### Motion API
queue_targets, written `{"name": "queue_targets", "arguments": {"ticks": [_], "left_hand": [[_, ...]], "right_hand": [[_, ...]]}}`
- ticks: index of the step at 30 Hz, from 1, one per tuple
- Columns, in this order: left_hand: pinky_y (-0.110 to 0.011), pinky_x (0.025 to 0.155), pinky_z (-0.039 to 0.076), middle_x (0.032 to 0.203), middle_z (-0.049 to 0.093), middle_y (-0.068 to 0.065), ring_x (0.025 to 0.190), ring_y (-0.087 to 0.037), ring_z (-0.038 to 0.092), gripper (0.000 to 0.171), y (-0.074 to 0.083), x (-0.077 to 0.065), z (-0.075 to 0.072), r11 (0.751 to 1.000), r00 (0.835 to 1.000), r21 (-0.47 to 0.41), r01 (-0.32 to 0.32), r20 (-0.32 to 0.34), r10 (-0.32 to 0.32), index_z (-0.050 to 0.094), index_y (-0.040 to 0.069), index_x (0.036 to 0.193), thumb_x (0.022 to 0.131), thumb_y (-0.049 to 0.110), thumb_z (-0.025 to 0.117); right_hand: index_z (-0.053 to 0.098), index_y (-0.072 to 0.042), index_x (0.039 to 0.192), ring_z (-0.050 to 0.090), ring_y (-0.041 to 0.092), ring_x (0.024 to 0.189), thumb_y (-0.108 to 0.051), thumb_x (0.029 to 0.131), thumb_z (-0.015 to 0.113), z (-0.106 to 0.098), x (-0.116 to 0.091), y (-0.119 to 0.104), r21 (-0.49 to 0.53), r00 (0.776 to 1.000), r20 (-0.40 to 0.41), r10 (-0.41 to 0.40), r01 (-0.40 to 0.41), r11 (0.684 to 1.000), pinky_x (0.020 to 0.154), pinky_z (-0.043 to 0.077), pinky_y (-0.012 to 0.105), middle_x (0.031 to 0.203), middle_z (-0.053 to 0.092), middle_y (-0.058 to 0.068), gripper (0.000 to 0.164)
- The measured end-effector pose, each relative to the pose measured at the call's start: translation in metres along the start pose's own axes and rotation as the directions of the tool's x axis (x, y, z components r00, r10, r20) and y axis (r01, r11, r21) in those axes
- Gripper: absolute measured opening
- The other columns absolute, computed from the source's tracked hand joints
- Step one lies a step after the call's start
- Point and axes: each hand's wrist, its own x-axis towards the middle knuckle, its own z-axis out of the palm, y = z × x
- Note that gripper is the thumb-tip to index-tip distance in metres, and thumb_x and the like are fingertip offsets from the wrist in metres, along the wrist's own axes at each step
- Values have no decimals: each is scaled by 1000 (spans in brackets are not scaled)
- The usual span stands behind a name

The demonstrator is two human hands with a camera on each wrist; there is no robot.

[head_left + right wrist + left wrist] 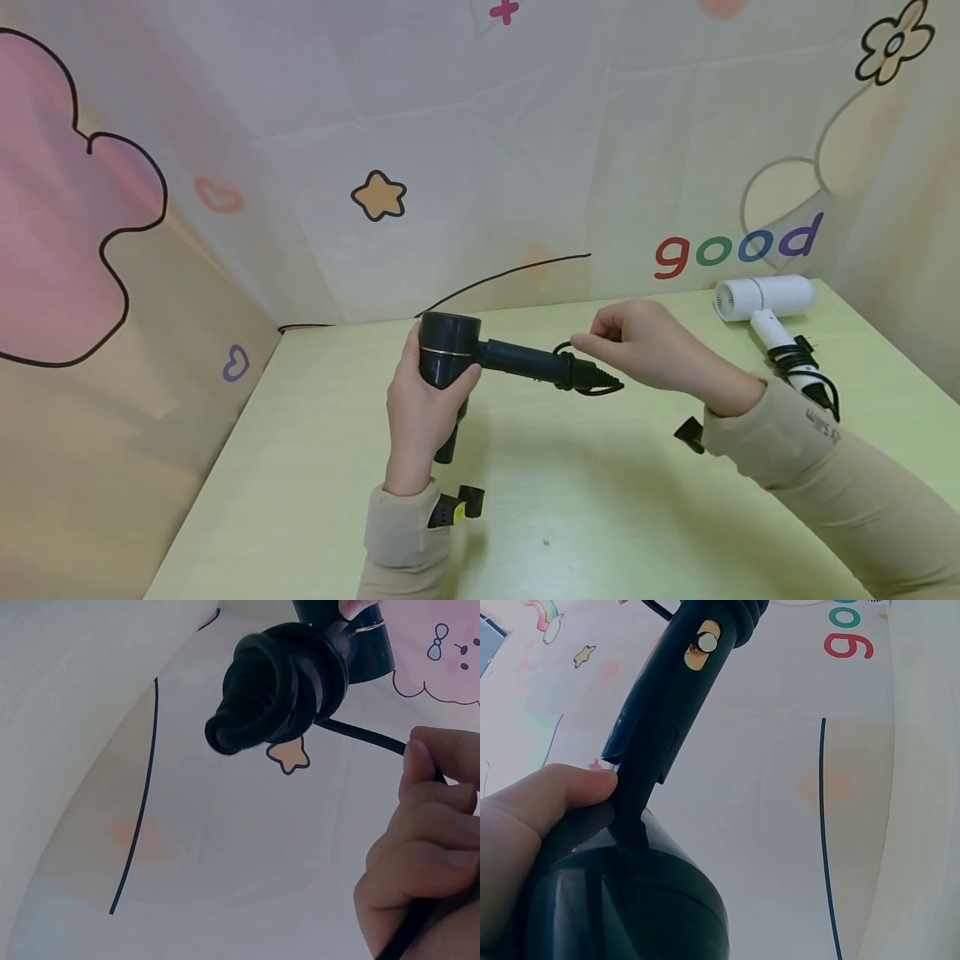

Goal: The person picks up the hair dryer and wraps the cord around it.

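Note:
A dark, glossy hair dryer [517, 358] is held above the table, its handle pointing right. My left hand [423, 408] grips it round the barrel, with the thumb by the handle joint in the left wrist view. A gold slot with a round switch [706, 642] shows on the handle. Black cord [367, 736] winds round the handle's end and runs from there to my right hand [637, 346], which holds it in curled fingers. In the right wrist view the cord passes through the fist and out below. A dark end piece [446, 446] shows beneath the left hand.
At the back right of the pale green table [315, 492] lies a white hair dryer [768, 296], a black cord [797, 360] wrapped round its handle. A printed cloth backdrop [480, 192] rises behind the table.

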Motion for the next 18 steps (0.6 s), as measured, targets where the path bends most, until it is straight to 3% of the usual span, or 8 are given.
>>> {"name": "queue_targets", "arguments": {"ticks": [7,18], "left_hand": [[-38,68,53,113,61,-7,86,-26,62,80,2,-1,0,1000,999,-1,-9,-42,9,35,21,145,77,29,76],[-35,64,48,105,61,-6,83,-24,60,75,-2,0,0,999,995,-9,-37,-94,36,39,19,142,77,31,76]], "right_hand": [[57,-11,64,37,11,50,-29,90,63,4,-3,-1,2,1000,9,20,-20,1000,51,32,25,50,37,-7,31],[57,-11,65,36,12,51,-28,91,61,4,-8,-7,13,999,17,31,-31,999,51,31,25,51,36,-6,31]]}}
